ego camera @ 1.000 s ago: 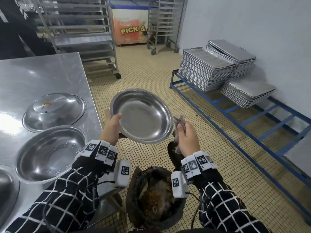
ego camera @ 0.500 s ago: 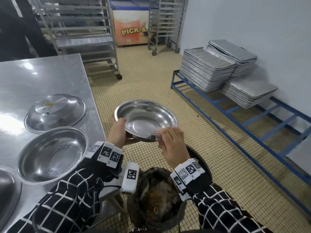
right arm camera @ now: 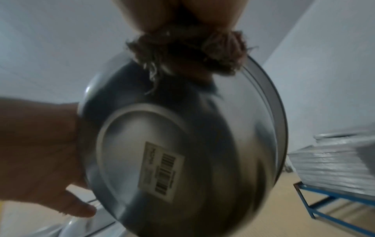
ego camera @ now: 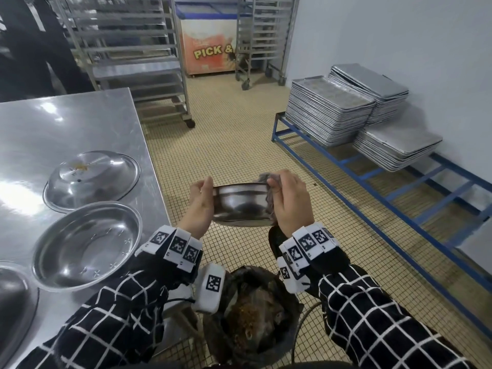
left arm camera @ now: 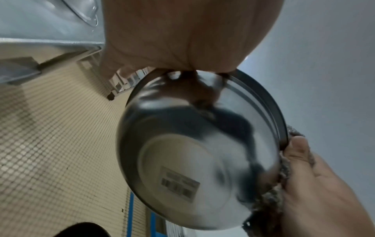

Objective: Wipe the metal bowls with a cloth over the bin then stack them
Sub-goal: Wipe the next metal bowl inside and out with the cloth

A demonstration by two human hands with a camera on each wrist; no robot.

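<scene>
I hold a metal bowl (ego camera: 239,203) on edge above the floor, its underside toward me, just beyond the dark bin (ego camera: 253,323). My left hand (ego camera: 199,201) grips the bowl's left rim. My right hand (ego camera: 287,201) clutches a grey cloth (ego camera: 269,193) against the right rim. Both wrist views show the bowl's base with a barcode sticker (left arm camera: 179,182) (right arm camera: 160,170), and the cloth (right arm camera: 221,48) bunched at the rim under my right hand. On the steel table (ego camera: 80,123) lie an upright bowl (ego camera: 87,246), an upturned bowl (ego camera: 90,179) and part of a third bowl (ego camera: 13,302).
The bin holds brown waste. A blue floor rack (ego camera: 399,187) with stacks of metal trays (ego camera: 332,110) runs along the right wall. Wheeled tray racks (ego camera: 133,57) and a chest freezer (ego camera: 210,49) stand at the back. Tiled floor lies between.
The bowl has turned from facing me open to standing on edge with its underside toward me. My right hand with the cloth moved from inside the bowl to its right rim.
</scene>
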